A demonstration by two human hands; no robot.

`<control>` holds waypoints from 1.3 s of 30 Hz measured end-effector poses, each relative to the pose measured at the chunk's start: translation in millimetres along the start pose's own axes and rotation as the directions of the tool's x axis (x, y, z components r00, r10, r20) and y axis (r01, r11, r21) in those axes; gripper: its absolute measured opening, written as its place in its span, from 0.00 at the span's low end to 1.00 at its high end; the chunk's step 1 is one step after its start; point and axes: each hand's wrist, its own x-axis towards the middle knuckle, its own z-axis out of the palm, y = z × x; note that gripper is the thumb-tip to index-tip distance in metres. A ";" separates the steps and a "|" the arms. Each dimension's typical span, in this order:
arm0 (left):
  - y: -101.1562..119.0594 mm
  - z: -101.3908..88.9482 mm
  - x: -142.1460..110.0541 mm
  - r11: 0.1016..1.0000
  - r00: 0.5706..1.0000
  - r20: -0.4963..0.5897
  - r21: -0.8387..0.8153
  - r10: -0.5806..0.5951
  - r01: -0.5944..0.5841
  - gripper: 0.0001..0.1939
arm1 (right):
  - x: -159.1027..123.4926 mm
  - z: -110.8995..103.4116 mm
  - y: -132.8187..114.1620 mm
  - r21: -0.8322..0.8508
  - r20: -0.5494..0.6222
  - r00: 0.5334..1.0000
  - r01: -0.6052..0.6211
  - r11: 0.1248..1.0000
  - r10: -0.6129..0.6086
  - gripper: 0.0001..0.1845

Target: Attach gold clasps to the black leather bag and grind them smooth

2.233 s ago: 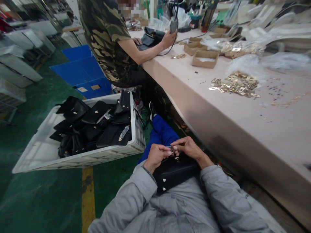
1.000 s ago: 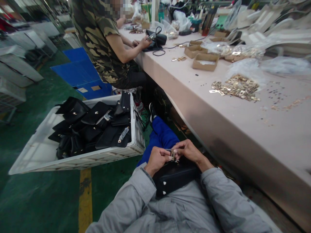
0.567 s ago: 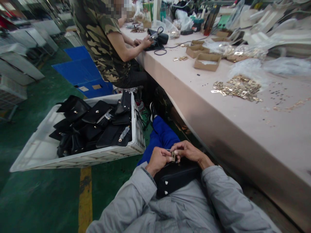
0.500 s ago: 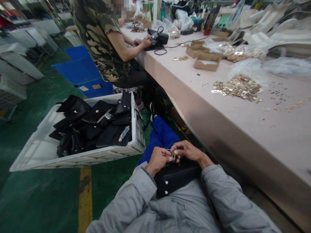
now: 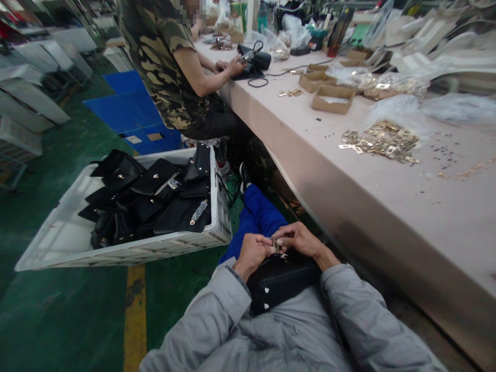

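Observation:
A black leather bag lies on my lap. My left hand and my right hand meet above its top edge. Both are closed in a pinch on a small gold metal clasp at the bag's top. My grey sleeves frame the bag on both sides.
A white crate of several black bags stands on the green floor at my left. A long pink table runs along my right, with a pile of gold fittings and cardboard trays. A person in camouflage works on a black bag farther along.
My hands stay pinched on the clasp, with only slight finger shifts. The co-worker lowered a hand from a raised tool onto the black bag on the table.

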 end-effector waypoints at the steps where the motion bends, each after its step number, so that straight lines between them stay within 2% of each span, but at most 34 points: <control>1: -0.7 -0.1 0.7 1.000 1.000 -0.018 -0.003 -0.005 0.005 0.08 | -1.9 3.0 -0.6 -0.055 -0.025 0.999 0.020 0.998 -0.021 0.21; 3: -2.7 -0.4 2.0 1.000 0.999 -0.048 -0.012 -0.013 0.012 0.07 | -7.0 10.1 -2.4 -0.236 -0.075 0.993 0.074 0.969 -0.094 0.18; 5: -5.5 -0.7 3.1 1.000 0.997 -0.070 -0.022 -0.020 0.019 0.07 | -12.6 16.7 -4.8 -0.447 -0.100 0.976 0.129 0.885 -0.193 0.18; 8: -9.8 -1.0 4.1 0.999 0.996 -0.086 -0.033 -0.028 0.025 0.07 | -17.4 22.4 -8.7 -0.600 -0.089 0.957 0.169 0.782 -0.276 0.17; 14: -11.2 -1.8 2.4 0.998 0.996 -0.079 -0.062 -0.030 0.025 0.07 | -13.7 20.5 -10.9 -0.643 -0.009 0.961 0.206 0.737 -0.277 0.17; 24: -7.4 -0.2 0.3 0.997 0.997 -0.074 -0.074 -0.035 0.029 0.06 | -17.2 21.1 -12.5 -0.678 0.030 0.952 0.243 0.694 -0.304 0.11; 31: -10.2 -0.3 -0.3 0.998 0.997 -0.072 -0.061 -0.021 0.017 0.06 | -19.8 24.6 -15.3 -0.716 0.070 0.948 0.265 0.646 -0.311 0.12; 39: -13.6 -1.4 1.5 1.000 0.997 -0.074 -0.028 0.002 -0.004 0.05 | -22.0 24.2 -12.4 -0.679 0.052 0.948 0.264 0.685 -0.314 0.14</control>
